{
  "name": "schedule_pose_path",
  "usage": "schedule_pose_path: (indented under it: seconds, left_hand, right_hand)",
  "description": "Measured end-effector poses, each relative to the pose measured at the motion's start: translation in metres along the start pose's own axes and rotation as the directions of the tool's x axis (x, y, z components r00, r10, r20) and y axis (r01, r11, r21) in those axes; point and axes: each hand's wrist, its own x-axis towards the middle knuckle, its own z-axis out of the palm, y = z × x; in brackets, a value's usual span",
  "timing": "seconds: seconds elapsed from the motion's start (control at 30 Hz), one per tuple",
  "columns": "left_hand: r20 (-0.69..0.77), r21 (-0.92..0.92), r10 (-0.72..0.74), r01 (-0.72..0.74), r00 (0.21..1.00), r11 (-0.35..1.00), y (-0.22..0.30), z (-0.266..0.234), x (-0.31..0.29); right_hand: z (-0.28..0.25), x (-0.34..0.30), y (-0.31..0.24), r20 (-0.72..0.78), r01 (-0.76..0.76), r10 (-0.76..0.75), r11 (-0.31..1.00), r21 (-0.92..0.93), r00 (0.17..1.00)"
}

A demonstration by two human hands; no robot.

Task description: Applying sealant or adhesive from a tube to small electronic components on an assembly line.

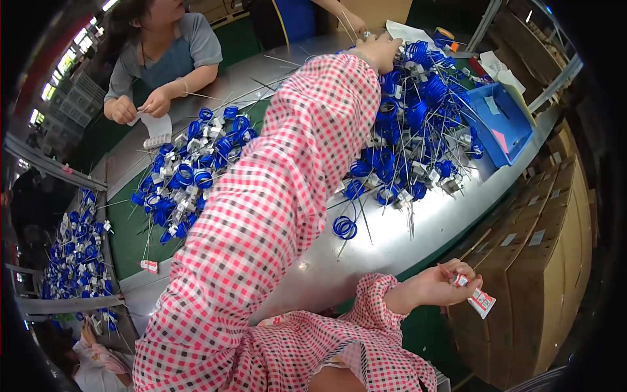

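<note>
Our left hand (381, 50) reaches to the top centre of the frame, fingers curled on thin wires above the big pile of blue cable coils (418, 124) on the metal desk (392, 242). Our right hand (444, 282), lower right, pinches a small white-and-red label tag (481, 302). Blue bin (503, 121) sits at right; a co-worker's hands (140, 106) are upper left.
</note>
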Motion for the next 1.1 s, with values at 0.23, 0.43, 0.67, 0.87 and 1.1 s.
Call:
schedule_pose_path:
  seconds: [0.23, 0.43, 0.67, 0.87, 1.1]
  left_hand:
    - [-0.158, 0.316, 0.365, -0.303, 0.918, 0.899, -0.075, -0.057, -0.049]
    - [0.036, 0.209, 0.111, -0.116, 0.993, 0.971, -0.142, -0.177, -0.21]
    - [0.131, -0.119, -0.353, 0.368, 0.927, 0.922, -0.206, -0.173, -0.432]
    - [0.074, -0.274, -0.477, 0.478, 0.875, 0.834, -0.165, -0.079, -0.494]
    - [-0.166, 0.04, -0.386, 0.397, 0.908, 0.917, -0.144, -0.008, -0.5]
  right_hand:
    - [0.009, -0.015, -0.003, 0.115, -0.061, 0.057, 0.998, 0.027, 0.992]
    - [0.017, -0.031, -0.015, 0.201, -0.117, 0.11, 0.993, 0.025, 0.973]
    - [0.04, -0.092, -0.014, 0.356, -0.207, 0.182, 0.978, 0.033, 0.917]
    - [0.05, -0.148, -0.024, 0.54, -0.288, 0.254, 0.957, -0.022, 0.803]
    - [0.05, -0.185, -0.039, 0.609, -0.178, 0.203, 0.979, -0.102, 0.767]
